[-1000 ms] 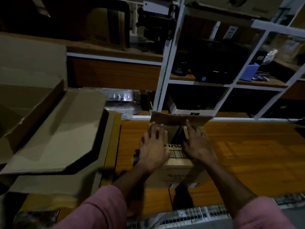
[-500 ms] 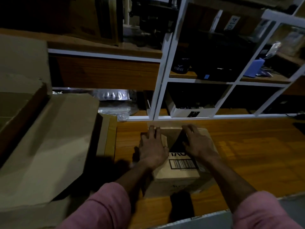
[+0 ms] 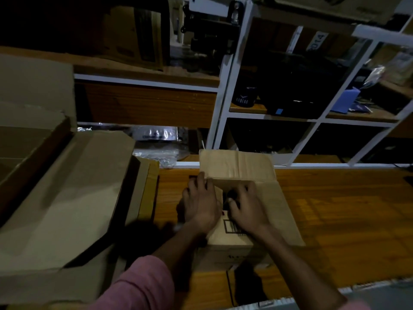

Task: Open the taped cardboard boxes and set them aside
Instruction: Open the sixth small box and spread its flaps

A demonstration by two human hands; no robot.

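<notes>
Head view: box on tabletop, flaps pressed apart by left hand and right hand, fingers spread flat, nothing gripped.

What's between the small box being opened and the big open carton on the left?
In the head view, only bare wooden tabletop separates the small box from the big carton.

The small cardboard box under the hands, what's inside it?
The small cardboard box has its far flap raised. Between the left hand and right hand only a dark gap shows; the contents are hidden.
</notes>
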